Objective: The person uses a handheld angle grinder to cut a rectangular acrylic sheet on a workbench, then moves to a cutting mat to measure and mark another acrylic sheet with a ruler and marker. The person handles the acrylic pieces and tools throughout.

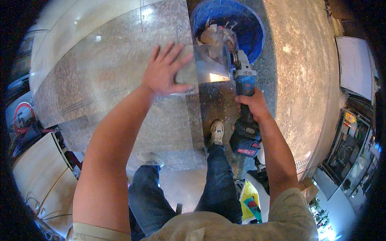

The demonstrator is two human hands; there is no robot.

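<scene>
Left hand [163, 72], fingers spread, presses flat on a clear sheet [120, 80]; right hand [252, 103] grips a grinder [243, 80] cutting its edge.

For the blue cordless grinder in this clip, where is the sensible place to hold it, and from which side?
Probably the slim barrel of the grinder, taken from behind on the battery end, as the right hand does now. The disc and guard sit at the far end against the clear sheet, which the left hand presses flat.
</scene>
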